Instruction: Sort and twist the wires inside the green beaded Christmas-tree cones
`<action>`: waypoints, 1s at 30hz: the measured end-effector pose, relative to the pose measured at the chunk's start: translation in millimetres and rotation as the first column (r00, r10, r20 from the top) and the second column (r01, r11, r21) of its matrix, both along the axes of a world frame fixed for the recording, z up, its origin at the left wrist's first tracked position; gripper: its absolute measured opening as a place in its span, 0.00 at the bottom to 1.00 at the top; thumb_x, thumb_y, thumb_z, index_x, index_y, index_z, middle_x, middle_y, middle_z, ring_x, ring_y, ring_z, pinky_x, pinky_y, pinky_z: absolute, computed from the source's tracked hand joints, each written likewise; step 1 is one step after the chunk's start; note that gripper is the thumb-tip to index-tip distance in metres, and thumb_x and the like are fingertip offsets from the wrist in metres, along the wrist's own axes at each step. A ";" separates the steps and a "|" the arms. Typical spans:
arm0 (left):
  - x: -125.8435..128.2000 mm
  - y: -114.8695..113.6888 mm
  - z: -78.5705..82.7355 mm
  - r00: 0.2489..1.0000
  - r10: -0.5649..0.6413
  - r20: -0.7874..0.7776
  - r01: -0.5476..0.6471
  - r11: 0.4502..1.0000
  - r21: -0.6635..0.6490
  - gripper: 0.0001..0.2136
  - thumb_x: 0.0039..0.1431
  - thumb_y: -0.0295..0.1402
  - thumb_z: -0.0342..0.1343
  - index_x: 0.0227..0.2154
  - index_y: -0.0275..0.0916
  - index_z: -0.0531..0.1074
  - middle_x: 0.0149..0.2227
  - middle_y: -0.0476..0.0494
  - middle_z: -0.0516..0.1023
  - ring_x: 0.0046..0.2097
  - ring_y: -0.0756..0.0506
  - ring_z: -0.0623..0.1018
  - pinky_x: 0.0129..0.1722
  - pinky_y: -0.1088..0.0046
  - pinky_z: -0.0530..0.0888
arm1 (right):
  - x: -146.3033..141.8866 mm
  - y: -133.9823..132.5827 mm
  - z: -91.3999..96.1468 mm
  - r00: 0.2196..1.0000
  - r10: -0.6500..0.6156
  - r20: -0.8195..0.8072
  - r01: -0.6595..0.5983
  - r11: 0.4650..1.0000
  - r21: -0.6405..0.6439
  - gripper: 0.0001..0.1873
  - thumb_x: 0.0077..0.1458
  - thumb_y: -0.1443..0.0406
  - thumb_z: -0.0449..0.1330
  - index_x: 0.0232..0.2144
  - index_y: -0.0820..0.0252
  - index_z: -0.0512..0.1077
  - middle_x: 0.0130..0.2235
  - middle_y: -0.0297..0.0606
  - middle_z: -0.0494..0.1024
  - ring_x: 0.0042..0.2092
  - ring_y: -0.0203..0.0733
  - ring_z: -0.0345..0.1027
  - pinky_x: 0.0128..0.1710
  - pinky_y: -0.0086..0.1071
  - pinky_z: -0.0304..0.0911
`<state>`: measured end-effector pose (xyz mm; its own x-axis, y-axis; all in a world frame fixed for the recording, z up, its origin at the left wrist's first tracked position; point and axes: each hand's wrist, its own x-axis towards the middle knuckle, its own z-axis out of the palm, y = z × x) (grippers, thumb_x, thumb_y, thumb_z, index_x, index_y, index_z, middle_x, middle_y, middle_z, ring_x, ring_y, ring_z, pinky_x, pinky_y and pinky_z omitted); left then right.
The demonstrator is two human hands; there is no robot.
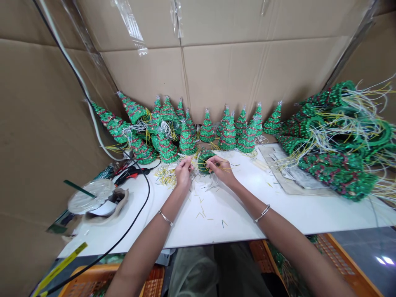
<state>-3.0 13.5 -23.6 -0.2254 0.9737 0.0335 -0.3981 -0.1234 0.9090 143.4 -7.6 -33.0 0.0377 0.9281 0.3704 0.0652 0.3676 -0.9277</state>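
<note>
Between my hands a small green tinsel Christmas tree [202, 160] sits on the white table, its open base seemingly turned towards me. My right hand [222, 170] pinches thin yellow wires at the right edge of that base. Just left of the tree, my left hand [183, 172] is closed in a pinch; what its fingertips hold is too small to make out. Pale wires [212, 181] trail onto the table below the tree. Beside my left hand lies a heap of yellow and white wire bits [165, 176].
Several finished-looking trees [227, 134] stand along the cardboard wall [222, 74]. More trees with long loose wires [338, 171] are piled at right. At left are a black and red hot glue gun [128, 175], a black cable [147, 202] and a clear plastic lid [91, 196].
</note>
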 end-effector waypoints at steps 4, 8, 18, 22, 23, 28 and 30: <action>5.6 -3.0 -1.2 0.991 -0.038 -0.131 0.051 0.994 0.097 0.14 0.44 0.42 0.65 0.27 0.35 0.77 0.16 0.53 0.67 0.20 0.55 0.64 0.21 0.79 0.60 | -0.4 -0.6 -0.5 1.000 -0.008 -0.009 0.008 1.000 0.006 0.14 0.52 0.54 0.58 0.29 0.60 0.71 0.27 0.35 0.75 0.23 0.34 0.65 0.25 0.29 0.62; 10.2 -5.8 1.5 0.970 -0.013 -0.241 0.048 0.989 0.139 0.13 0.45 0.42 0.65 0.25 0.36 0.77 0.18 0.52 0.69 0.20 0.54 0.65 0.23 0.77 0.61 | -1.6 -0.9 -0.9 0.999 -0.005 -0.033 0.005 1.000 0.018 0.15 0.52 0.53 0.58 0.30 0.59 0.71 0.26 0.34 0.74 0.23 0.34 0.63 0.24 0.29 0.61; 12.6 -5.9 -2.0 0.961 -0.001 -0.278 0.057 0.979 0.196 0.11 0.46 0.41 0.64 0.23 0.36 0.77 0.18 0.52 0.67 0.22 0.53 0.66 0.24 0.77 0.63 | -4.0 -6.3 4.3 0.998 0.000 0.056 -0.006 0.994 0.111 0.17 0.54 0.52 0.57 0.29 0.60 0.70 0.25 0.33 0.70 0.24 0.34 0.59 0.26 0.29 0.57; 17.4 -6.8 -4.7 0.986 -0.025 -0.167 0.045 0.992 0.114 0.13 0.43 0.41 0.65 0.23 0.36 0.75 0.15 0.54 0.65 0.21 0.54 0.64 0.23 0.77 0.61 | -3.8 -6.9 5.2 0.995 -0.010 0.099 -0.001 0.993 0.115 0.19 0.54 0.50 0.56 0.29 0.60 0.70 0.24 0.34 0.70 0.24 0.34 0.59 0.25 0.29 0.57; 18.1 -6.6 -5.0 0.990 -0.035 -0.137 0.048 0.995 0.093 0.13 0.43 0.41 0.66 0.23 0.35 0.75 0.15 0.54 0.64 0.20 0.54 0.63 0.22 0.78 0.61 | -3.9 -7.2 5.2 0.995 -0.013 0.098 0.002 0.993 0.116 0.19 0.54 0.49 0.56 0.29 0.60 0.70 0.25 0.34 0.70 0.24 0.34 0.59 0.25 0.29 0.57; 10.5 0.2 -3.6 0.999 -0.015 -0.042 0.017 0.999 0.035 0.14 0.41 0.41 0.66 0.25 0.35 0.74 0.16 0.54 0.66 0.19 0.55 0.63 0.21 0.79 0.59 | -3.6 -7.5 1.0 0.997 -0.005 0.078 -0.003 0.994 0.106 0.17 0.54 0.51 0.56 0.28 0.60 0.69 0.24 0.34 0.70 0.24 0.35 0.61 0.25 0.29 0.58; 4.1 2.8 -2.3 0.999 0.020 -0.033 -0.020 1.000 0.019 0.14 0.41 0.41 0.66 0.27 0.36 0.75 0.20 0.52 0.70 0.20 0.56 0.64 0.20 0.80 0.58 | -3.4 -6.2 -2.2 0.999 0.010 0.046 -0.013 0.998 0.068 0.17 0.54 0.51 0.57 0.29 0.59 0.69 0.24 0.34 0.71 0.25 0.35 0.63 0.25 0.29 0.60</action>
<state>1.1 16.4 -25.8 -0.2433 0.9681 0.0596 -0.3651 -0.1484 0.9191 139.9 -13.8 -35.1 0.0085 0.9007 0.4344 0.1026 0.4314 -0.8963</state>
